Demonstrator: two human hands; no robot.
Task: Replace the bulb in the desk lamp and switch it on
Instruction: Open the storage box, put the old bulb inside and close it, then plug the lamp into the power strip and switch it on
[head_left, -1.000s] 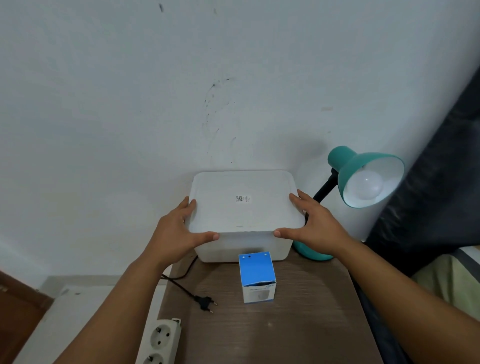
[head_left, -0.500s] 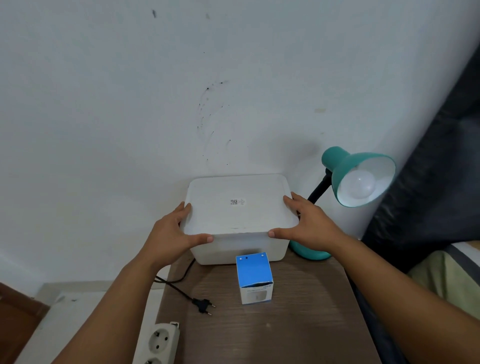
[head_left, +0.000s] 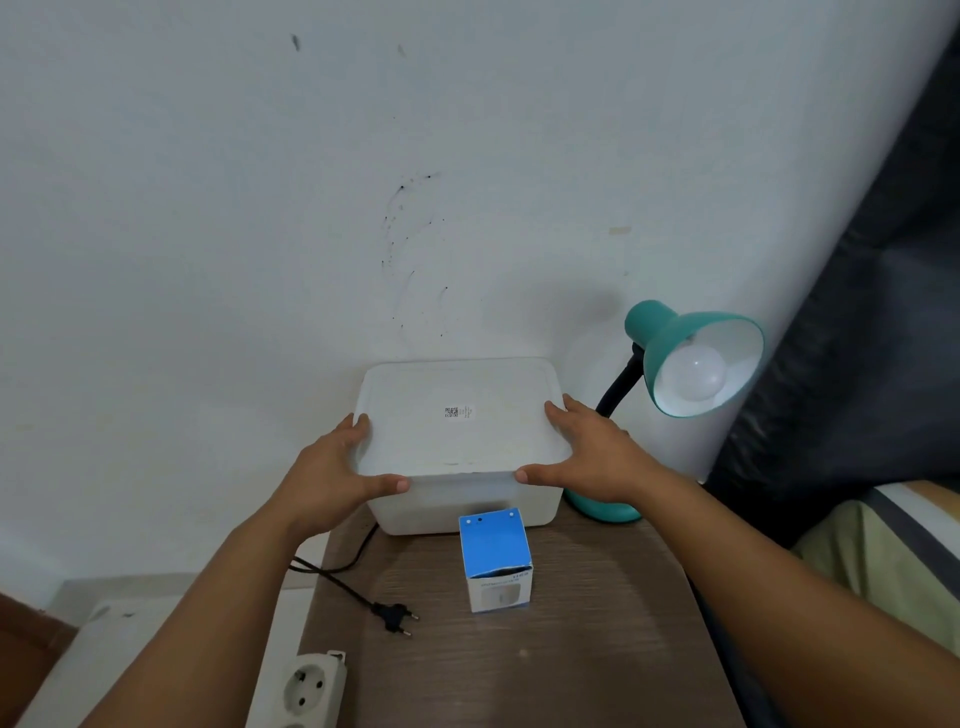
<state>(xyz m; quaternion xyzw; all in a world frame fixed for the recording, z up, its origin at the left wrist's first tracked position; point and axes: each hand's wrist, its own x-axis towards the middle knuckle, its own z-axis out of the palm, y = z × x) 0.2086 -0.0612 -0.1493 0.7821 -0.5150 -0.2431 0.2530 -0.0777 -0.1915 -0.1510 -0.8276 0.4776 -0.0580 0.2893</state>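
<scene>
Both hands, left hand and right hand, gripping white plastic lidded box edges; lift lid evenly, avoiding teal desk lamp.

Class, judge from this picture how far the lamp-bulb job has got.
Done: nothing visible; a white bulb sits in the teal desk lamp. In hand: the left hand and right hand grip the white plastic box's lid. Left: swapping bulbs, plugging in the loose black plug, switching on.
</scene>
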